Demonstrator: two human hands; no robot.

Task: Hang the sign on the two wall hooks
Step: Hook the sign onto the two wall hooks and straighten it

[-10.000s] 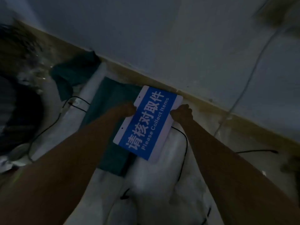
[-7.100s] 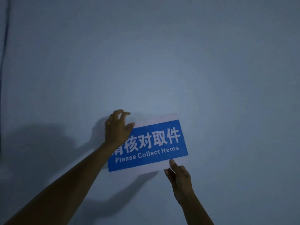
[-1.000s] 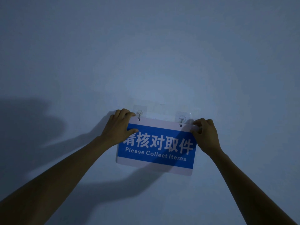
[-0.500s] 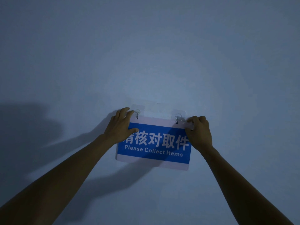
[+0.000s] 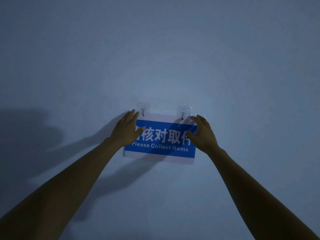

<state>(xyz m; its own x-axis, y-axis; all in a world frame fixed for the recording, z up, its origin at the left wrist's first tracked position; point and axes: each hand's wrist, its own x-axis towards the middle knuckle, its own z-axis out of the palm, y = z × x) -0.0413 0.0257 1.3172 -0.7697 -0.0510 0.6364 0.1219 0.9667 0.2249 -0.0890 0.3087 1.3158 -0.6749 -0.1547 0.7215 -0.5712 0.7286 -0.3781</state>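
Sign (image 5: 160, 138): flat, rigid, blue panel with white border, on the wall (image 5: 155, 49); appears hung from both hooks.
Left hook (image 5: 143, 110): clear adhesive pad, above sign's top-left corner.
Right hook (image 5: 182, 114): same, top-right.
Left hand (image 5: 127, 130): spread open, flat at sign's left end, likely steadying.
Right hand (image 5: 201, 133): open, at right end.

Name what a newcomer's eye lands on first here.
The blue sign reading "Please Collect Items", low on a bare wall. It hangs from two clear hooks at its top edge, with the left hand and right hand spread open over its ends.
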